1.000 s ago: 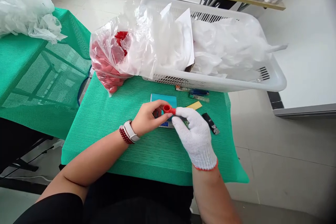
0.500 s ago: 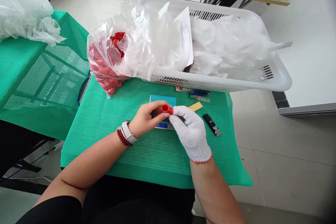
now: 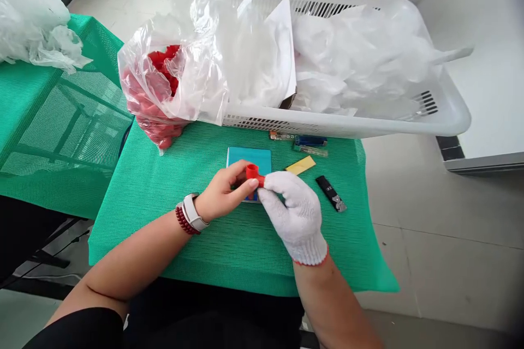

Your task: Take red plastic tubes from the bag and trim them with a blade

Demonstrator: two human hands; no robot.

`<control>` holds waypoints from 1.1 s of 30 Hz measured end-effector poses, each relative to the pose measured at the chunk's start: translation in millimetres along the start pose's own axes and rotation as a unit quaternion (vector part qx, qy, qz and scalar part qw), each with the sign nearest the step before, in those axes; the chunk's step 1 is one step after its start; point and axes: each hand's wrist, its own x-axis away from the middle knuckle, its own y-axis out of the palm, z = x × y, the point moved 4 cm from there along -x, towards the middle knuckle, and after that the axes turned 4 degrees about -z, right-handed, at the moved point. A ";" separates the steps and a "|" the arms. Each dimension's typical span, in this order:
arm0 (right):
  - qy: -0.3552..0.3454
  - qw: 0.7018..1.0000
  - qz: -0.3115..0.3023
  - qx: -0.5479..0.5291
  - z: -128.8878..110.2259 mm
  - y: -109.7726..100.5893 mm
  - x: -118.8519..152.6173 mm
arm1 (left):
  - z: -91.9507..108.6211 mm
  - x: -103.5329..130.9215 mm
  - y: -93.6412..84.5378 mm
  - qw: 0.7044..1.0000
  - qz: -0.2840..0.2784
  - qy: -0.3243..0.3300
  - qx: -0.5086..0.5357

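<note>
Between my hands is a small red plastic pipe fitting [image 3: 252, 171] with a round open end and a side branch. My bare left hand [image 3: 225, 191], with a white watch and dark red beads at its wrist, pinches the fitting's body between thumb and fingers. Wearing a white knit glove, my right hand [image 3: 292, 210] grips the side branch with thumb and forefinger. Just under the fitting lies a small scale with a blue top [image 3: 256, 157], partly hidden by my left hand.
A clear bag of red parts [image 3: 151, 114] leans at the back left against a white basket [image 3: 347, 126] full of plastic bags. Lighters [image 3: 311, 140], a yellow strip [image 3: 301, 165] and a black utility knife [image 3: 331, 193] lie on the green mesh cloth [image 3: 196, 262].
The fitting has tilted, so its round opening now faces less toward me and its side branch shows more. Both hands keep hold of it; the whole view has shifted slightly.
</note>
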 end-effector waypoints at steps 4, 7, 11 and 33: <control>0.093 0.989 -0.027 -0.113 5.1 0.8 1.7 | 2.1 0.9 0.5 1.000 -0.011 0.004 -0.007; 0.054 0.997 -0.039 -0.046 2.4 1.4 1.0 | -0.1 2.6 -0.2 1.000 -0.011 -0.012 -0.021; -0.072 0.992 -0.004 0.103 -3.2 1.5 1.8 | -3.7 3.7 2.1 1.000 -0.010 -0.018 -0.021; -0.020 0.999 0.020 0.035 0.0 -1.9 2.7 | 2.8 4.1 1.0 0.999 -0.013 -0.002 -0.043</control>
